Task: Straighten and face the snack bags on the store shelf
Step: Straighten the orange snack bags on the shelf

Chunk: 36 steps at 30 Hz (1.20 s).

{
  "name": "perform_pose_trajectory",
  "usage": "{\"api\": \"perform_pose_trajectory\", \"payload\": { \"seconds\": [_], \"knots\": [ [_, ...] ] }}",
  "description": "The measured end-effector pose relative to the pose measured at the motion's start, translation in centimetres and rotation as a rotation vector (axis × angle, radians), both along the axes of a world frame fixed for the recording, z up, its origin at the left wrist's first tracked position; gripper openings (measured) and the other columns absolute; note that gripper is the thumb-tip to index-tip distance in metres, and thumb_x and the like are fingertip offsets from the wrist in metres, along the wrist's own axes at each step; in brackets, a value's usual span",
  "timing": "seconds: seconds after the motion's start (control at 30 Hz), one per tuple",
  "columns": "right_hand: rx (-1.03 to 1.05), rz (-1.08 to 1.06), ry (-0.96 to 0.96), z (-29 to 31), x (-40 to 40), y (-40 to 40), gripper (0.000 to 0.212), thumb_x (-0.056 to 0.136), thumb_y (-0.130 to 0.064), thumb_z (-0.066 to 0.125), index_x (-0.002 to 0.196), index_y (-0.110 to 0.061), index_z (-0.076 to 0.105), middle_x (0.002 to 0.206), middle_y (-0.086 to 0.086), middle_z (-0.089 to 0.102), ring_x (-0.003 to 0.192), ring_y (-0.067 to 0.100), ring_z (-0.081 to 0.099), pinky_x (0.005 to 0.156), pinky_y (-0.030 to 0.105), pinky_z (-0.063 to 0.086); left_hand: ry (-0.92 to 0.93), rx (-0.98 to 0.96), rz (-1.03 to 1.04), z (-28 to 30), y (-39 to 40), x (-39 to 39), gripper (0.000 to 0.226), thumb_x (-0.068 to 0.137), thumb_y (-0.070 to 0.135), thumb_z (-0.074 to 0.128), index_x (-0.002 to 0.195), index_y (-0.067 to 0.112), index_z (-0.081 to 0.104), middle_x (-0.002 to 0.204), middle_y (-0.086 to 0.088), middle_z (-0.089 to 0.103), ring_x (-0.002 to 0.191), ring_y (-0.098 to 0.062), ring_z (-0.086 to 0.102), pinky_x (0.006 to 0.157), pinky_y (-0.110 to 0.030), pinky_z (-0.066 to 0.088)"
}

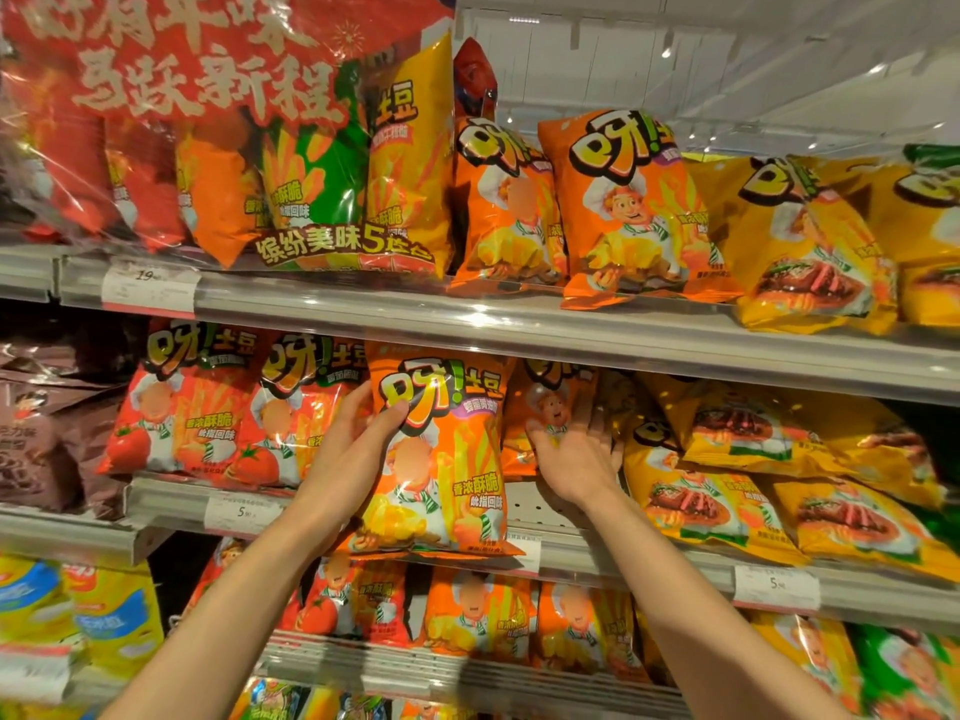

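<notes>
Store shelf (571, 330): left hand (358, 433) grips orange bag (447, 459); right hand (576, 449) released.

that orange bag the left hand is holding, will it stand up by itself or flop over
The orange snack bag looks puffed with air, so probably light and tippy. Its glossy film may slip, hence the left hand wrapping its edge. Yellow bags nearby already lie slumped, so it likely needs support.

Bare shelf floor (540, 504) open between orange bag (441, 459) and yellow bags (691, 501); upper shelf rail (519, 330) overhead
</notes>
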State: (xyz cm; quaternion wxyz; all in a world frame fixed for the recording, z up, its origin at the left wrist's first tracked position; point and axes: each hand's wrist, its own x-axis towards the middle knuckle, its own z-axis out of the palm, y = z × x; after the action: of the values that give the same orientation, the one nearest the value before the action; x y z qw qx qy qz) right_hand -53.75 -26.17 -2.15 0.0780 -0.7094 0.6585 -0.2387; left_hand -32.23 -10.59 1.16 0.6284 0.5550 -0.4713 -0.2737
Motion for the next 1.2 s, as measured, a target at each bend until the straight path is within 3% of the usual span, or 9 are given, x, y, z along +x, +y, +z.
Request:
{"api": "perform_pose_trajectory", "payload": {
  "seconds": [0.13, 0.33, 0.47, 0.57, 0.63, 0.73, 0.97, 1.1, 1.2],
  "knots": [
    [-0.128, 0.069, -0.224, 1.6, -1.5, 2.8, 0.079, 0.097, -0.061, 0.040, 0.152, -0.005, 0.028, 0.156, 0.021, 0.032, 0.145, 0.035, 0.029, 0.120, 0.047, 0.022, -0.013, -0.005, 0.011, -0.2, 0.2, -0.9, 0.042, 0.097, 0.040, 0.059, 0.136, 0.036, 0.045, 0.110, 0.019, 0.064, 0.093, 0.016, 0.061, 0.070, -0.006, 0.042],
    [0.030, 0.339, -0.595, 3.2, -3.0, 9.8, 0.060, 0.095, -0.062, 0.043, 0.143, -0.025, 0.045, 0.132, -0.009, 0.054, 0.110, 0.001, 0.054, 0.085, 0.016, 0.041, -0.036, -0.037, -0.009, -1.5, -0.7, -4.3, 0.060, 0.090, 0.050, 0.066, 0.144, 0.039, 0.043, 0.133, 0.008, 0.061, 0.123, -0.006, 0.056, 0.096, -0.027, 0.046],
    [0.104, 0.327, -0.781, 2.5, -2.6, 9.5, 0.067, 0.089, -0.068, 0.052, 0.142, -0.031, 0.038, 0.134, -0.009, 0.055, 0.115, 0.007, 0.056, 0.090, 0.022, 0.046, -0.121, -0.030, -0.055, -1.0, -1.6, -6.7, 0.071, 0.091, 0.056, 0.061, 0.153, 0.037, 0.032, 0.151, 0.014, 0.043, 0.138, -0.003, 0.040, 0.116, -0.037, 0.035],
    [0.072, 0.282, -0.887, 2.4, -2.5, 7.9, 0.079, 0.070, -0.084, 0.059, 0.132, -0.037, 0.045, 0.134, -0.004, 0.060, 0.122, 0.014, 0.058, 0.104, 0.043, 0.047, -0.182, -0.048, -0.093, -0.4, -1.6, -6.5, 0.069, 0.094, 0.054, 0.057, 0.154, 0.035, 0.031, 0.147, 0.011, 0.045, 0.123, 0.008, 0.046, 0.108, -0.026, 0.034],
    [0.027, 0.256, -0.864, 3.1, -2.6, 7.0, 0.083, 0.073, -0.081, 0.059, 0.139, -0.033, 0.042, 0.135, -0.001, 0.059, 0.125, 0.019, 0.056, 0.107, 0.045, 0.045, -0.316, -0.085, -0.004, -0.4, -1.6, -5.4, 0.061, 0.097, 0.053, 0.055, 0.152, 0.035, 0.035, 0.141, 0.010, 0.048, 0.116, 0.011, 0.049, 0.104, -0.029, 0.039],
    [-0.070, 0.201, -0.760, 3.9, -2.6, 5.8, 0.067, 0.097, -0.053, 0.049, 0.151, -0.017, 0.030, 0.145, 0.007, 0.048, 0.134, 0.027, 0.045, 0.111, 0.039, 0.036, -0.485, -0.127, 0.175, -1.6, -2.1, -3.5, 0.053, 0.098, 0.049, 0.052, 0.147, 0.030, 0.042, 0.139, 0.004, 0.047, 0.127, -0.011, 0.048, 0.109, -0.041, 0.040],
    [-0.403, -0.021, -0.324, 1.3, -1.1, 5.5, 0.066, 0.101, -0.050, 0.017, 0.147, -0.005, 0.031, 0.145, 0.023, 0.039, 0.131, 0.037, 0.040, 0.110, 0.050, 0.034, -0.807, -0.051, 0.280, -5.7, -2.9, -3.0, 0.069, 0.092, 0.060, 0.041, 0.154, 0.032, 0.033, 0.165, -0.009, 0.018, 0.151, -0.028, 0.015, 0.116, -0.054, 0.023],
    [-0.399, 0.107, -0.219, -0.1, -0.9, 7.9, 0.082, 0.095, -0.071, 0.014, 0.158, -0.019, 0.005, 0.166, 0.010, 0.001, 0.153, 0.025, -0.003, 0.125, 0.045, 0.001, -0.842, -0.085, 0.332, -5.9, -3.6, -3.1, 0.069, 0.094, 0.064, 0.040, 0.155, 0.033, 0.031, 0.168, -0.007, 0.003, 0.155, -0.025, -0.001, 0.121, -0.053, 0.012],
    [-0.349, 0.151, -0.130, -1.6, -0.4, 8.7, 0.092, 0.089, -0.082, 0.019, 0.155, -0.031, -0.019, 0.162, 0.002, -0.028, 0.147, 0.016, -0.032, 0.123, 0.043, -0.011, -0.865, -0.061, 0.307, -6.6, -4.1, -3.4, 0.072, 0.094, 0.069, 0.033, 0.157, 0.037, 0.022, 0.169, -0.005, -0.008, 0.154, -0.020, -0.013, 0.123, -0.053, 0.009]
  ]
}}
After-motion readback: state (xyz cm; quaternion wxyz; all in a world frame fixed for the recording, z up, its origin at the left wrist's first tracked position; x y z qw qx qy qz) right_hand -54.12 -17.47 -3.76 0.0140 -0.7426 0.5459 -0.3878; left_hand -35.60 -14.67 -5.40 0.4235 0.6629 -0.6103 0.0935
